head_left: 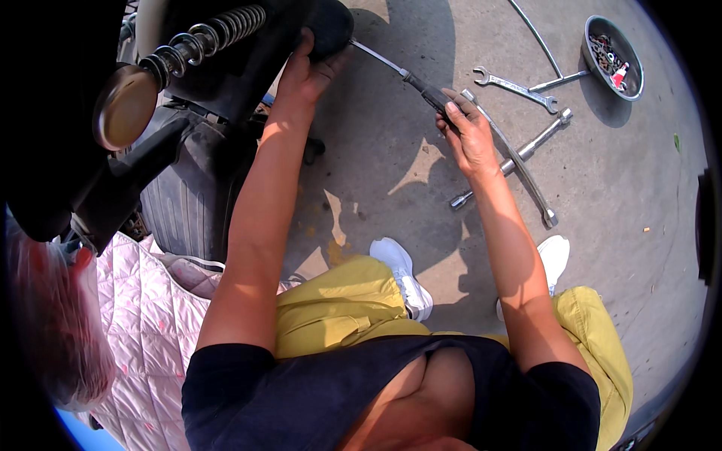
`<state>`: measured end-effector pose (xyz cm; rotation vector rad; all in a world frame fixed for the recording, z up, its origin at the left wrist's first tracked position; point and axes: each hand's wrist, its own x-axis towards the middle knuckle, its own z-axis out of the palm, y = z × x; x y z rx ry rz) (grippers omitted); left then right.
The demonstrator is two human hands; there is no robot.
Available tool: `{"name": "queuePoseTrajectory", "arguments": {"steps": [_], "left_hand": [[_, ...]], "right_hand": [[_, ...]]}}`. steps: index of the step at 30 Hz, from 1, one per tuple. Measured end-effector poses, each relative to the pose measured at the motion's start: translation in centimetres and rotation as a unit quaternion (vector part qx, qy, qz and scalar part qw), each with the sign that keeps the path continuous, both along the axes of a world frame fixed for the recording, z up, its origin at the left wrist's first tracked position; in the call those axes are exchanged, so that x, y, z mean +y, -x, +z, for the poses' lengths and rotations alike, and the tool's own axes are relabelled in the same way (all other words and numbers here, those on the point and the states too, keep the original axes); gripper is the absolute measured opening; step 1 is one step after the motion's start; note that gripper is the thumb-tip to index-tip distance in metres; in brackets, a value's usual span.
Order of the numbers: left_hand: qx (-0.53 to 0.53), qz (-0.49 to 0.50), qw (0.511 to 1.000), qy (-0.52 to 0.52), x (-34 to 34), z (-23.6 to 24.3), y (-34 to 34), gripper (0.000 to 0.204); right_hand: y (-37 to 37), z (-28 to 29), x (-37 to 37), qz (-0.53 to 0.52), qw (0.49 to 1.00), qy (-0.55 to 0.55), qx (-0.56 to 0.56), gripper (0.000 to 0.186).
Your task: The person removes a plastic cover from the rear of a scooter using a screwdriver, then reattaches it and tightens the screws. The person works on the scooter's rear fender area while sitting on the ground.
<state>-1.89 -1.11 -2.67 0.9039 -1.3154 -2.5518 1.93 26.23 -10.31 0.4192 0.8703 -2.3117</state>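
Black-handled screwdriver [421, 86] gripped in right hand [468, 131], shaft tip reaching under scooter's black body panel [241, 60] w/ left hand [304, 71] pressed closed on panel edge. Work looks mid-way: panel on, tip at joint. Wrench [515, 88], socket bar [519, 154], curved lever [519, 169], parts bowl [613, 56] lie unused on concrete floor [391, 173].

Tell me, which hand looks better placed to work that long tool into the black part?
Probably the right hand: it already grips the dark handle of the screwdriver, whose metal shaft points at the black part. The left hand is pressed against that part, seemingly steadying it.
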Motion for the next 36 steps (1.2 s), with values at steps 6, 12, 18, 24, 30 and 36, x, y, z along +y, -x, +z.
{"name": "queuePoseTrajectory", "arguments": {"steps": [6,12,18,24,30,36], "left_hand": [[-0.094,0.031,0.995,-0.019,0.7,0.5,0.1,0.066],[-0.065,0.013,0.998,-0.016,0.8,0.5,0.1,0.062],[-0.032,0.012,0.999,-0.036,1.3,0.8,0.1,0.06],[-0.043,0.02,0.998,-0.051,1.5,1.0,0.3,0.063],[-0.059,0.033,0.988,-0.138,1.0,-1.0,-0.2,0.037],[-0.041,0.084,0.981,-0.168,3.1,-2.1,-0.1,0.017]], "right_hand": [[0.0,0.2,-0.5,-0.018,0.999,0.003,-0.041,0.035],[0.0,3.4,-2.4,0.036,0.998,0.053,-0.012,0.034],[0.8,3.8,-2.4,0.026,0.999,0.017,-0.011,0.035],[0.9,3.1,-0.8,0.056,0.998,0.02,0.005,0.038],[1.2,2.8,-0.5,0.012,0.999,-0.03,-0.039,0.037],[1.2,2.2,0.2,0.038,0.999,0.004,-0.028,0.037]]}}
